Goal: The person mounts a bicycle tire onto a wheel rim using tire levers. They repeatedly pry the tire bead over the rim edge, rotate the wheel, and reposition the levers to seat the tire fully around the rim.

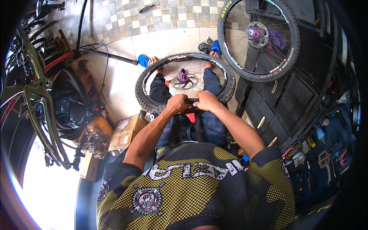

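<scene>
A mountain bike wheel [226, 71] with a knobbly black tyre lies tilted across my legs. Its purple hub [184, 75] and brake disc face up, and the floor shows between the spokes. At the tyre's near side my left hand [177, 104] is closed over the tyre, its fingers curled round the edge. Just to the right, my right hand [206, 101] grips the same tyre, thumb toward the left hand. A short black stretch of tyre shows between the two hands. The fingertips are partly hidden.
A second wheel [294, 57] leans on black panels [276, 103] at right. Tools, including a crank arm [325, 163], lie on a blue surface beyond. At left stand a green bike frame [36, 90] and a cardboard box [123, 134]. Blue slippers [143, 60] are on my feet.
</scene>
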Demonstrator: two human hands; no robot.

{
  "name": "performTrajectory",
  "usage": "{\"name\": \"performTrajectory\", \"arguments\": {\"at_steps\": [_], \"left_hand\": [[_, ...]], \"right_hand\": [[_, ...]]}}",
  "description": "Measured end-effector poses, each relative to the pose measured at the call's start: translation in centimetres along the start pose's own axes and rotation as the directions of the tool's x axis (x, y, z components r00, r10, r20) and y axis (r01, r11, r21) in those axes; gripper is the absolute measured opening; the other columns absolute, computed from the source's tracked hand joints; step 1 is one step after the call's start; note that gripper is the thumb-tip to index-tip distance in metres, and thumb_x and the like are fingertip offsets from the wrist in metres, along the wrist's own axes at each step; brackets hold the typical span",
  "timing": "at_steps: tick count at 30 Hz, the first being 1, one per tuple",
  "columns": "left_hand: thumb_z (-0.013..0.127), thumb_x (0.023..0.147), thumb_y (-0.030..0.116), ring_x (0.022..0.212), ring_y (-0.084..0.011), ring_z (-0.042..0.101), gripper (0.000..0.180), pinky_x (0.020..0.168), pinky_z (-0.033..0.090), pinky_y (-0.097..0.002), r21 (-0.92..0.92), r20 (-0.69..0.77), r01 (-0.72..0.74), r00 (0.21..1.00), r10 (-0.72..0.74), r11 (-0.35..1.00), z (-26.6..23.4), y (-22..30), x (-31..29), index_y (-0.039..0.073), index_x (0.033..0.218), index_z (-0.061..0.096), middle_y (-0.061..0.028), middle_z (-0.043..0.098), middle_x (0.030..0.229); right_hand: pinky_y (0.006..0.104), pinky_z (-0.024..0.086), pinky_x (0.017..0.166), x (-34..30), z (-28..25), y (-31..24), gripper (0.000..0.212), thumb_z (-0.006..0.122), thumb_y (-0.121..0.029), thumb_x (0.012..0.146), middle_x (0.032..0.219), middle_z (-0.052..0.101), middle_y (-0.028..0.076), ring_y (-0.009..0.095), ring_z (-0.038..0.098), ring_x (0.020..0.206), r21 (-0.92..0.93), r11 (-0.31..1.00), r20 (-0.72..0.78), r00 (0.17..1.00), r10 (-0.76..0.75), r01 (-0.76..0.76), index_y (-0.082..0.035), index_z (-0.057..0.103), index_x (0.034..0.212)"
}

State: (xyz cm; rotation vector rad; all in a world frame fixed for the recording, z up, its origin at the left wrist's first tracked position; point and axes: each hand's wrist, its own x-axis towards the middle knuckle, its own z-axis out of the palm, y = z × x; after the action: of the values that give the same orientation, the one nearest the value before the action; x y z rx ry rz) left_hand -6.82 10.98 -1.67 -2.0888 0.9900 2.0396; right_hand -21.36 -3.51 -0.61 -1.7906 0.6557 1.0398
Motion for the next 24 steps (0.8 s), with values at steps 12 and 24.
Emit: {"name": "performTrajectory", "arguments": {"at_steps": [12, 24], "left_hand": [[0.081, 0.081, 0.051, 0.097, -0.0398, 0.074, 0.052, 0.084, 0.058, -0.0509, -0.025, -0.033, -0.074, 0.997, 0.073, 0.997, -0.6, -0.6, 0.0, 0.014, 0.116, 0.076, -0.0186, 0.077, 0.105], [0.035, 0.109, 0.050, 0.091, -0.0460, 0.074, 0.071, 0.083, 0.058, -0.0550, 0.004, -0.231, 0.180, 0.957, -0.174, 0.984, 0.0, 1.5, 1.5, -0.003, 0.085, 0.076, -0.0305, 0.074, 0.090]], "right_hand": [[0.0524, 0.059, 0.081, 2.2, 2.8, -1.7, 0.074, 0.035, -0.052, 0.110, 0.087, 0.075, 0.026, 0.042, 0.074, 0.090, -0.067, 0.997, -0.246, 0.969, 0.009, -0.026, 0.001, 0.077, 0.080], [0.0485, 0.059, 0.091, 4.6, 1.6, -1.6, 0.041, 0.051, -0.031, 0.100, 0.101, 0.076, 0.026, 0.041, 0.075, 0.100, -0.092, 0.994, -0.009, 0.998, 0.064, -0.065, -0.003, 0.081, 0.094]]}}
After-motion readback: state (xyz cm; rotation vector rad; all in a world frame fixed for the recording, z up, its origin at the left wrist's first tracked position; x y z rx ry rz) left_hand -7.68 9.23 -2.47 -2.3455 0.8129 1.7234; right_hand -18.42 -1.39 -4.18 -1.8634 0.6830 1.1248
